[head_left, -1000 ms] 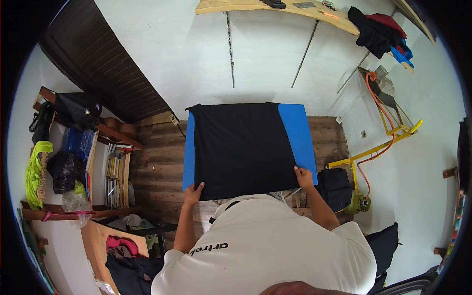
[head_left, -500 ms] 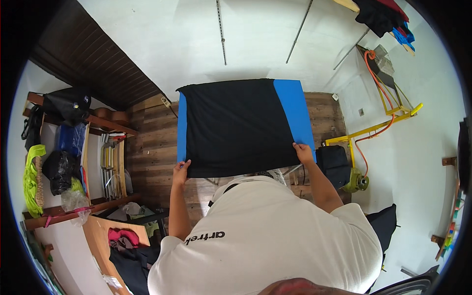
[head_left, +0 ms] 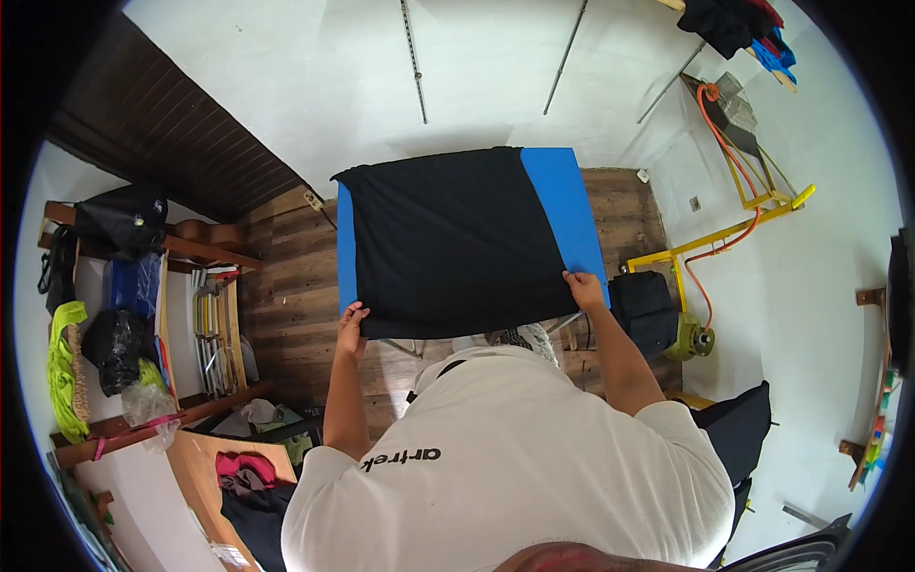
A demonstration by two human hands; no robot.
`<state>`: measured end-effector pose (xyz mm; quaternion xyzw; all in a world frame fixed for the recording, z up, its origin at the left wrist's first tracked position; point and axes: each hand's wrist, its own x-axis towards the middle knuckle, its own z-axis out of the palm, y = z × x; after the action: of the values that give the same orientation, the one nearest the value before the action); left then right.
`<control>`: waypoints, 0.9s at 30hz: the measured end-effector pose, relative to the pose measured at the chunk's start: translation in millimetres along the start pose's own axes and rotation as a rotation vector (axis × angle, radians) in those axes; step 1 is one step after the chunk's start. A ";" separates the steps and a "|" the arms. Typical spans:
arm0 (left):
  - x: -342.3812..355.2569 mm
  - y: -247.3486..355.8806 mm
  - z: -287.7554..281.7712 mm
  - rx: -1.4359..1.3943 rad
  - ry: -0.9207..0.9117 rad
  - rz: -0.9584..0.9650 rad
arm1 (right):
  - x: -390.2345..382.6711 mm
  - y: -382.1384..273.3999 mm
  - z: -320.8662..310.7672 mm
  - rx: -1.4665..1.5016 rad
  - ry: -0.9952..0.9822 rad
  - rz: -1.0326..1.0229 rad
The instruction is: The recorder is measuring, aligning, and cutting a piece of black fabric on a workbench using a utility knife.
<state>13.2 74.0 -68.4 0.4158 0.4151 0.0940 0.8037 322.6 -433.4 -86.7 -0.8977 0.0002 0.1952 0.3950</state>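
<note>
A wide piece of black cloth (head_left: 448,243) lies spread over a blue tabletop (head_left: 555,186), whose surface shows as strips along the left and right sides. My left hand (head_left: 352,329) pinches the cloth's near left corner. At the near right corner, my right hand (head_left: 585,289) grips the cloth between thumb and fingers. The near edge hangs slightly slack between both hands, close to my body. Toward the far side the cloth reaches the table's back edge, and its far left corner is a little bunched. Whether it is a garment or a plain sheet, I cannot tell.
On the left, a wooden shelf (head_left: 214,251) holds bags and a guitar-like body. A black bag (head_left: 643,310) stands right of the table, beside a yellow metal frame (head_left: 724,238) with an orange hose. Red and dark clothes (head_left: 248,472) lie on a board at lower left.
The view has shifted slightly. Both hands keep hold of the cloth's near corners, and the cloth lies almost the same as before.
</note>
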 end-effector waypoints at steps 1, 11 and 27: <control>-0.4 -0.2 -0.9 -0.037 0.007 -0.031 | -1.4 -1.8 -0.9 -0.007 -0.013 0.030; -7.6 -3.3 -2.6 -0.032 0.008 0.018 | -7.0 -10.2 -1.4 0.025 -0.005 0.033; -0.8 -12.4 -10.3 -0.059 0.000 0.047 | -10.3 -10.4 0.7 0.114 -0.001 0.003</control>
<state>2.7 71.9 -80.4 0.4014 0.4023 0.1253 0.8132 314.5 -427.3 -76.2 -0.8738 0.0123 0.1957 0.4450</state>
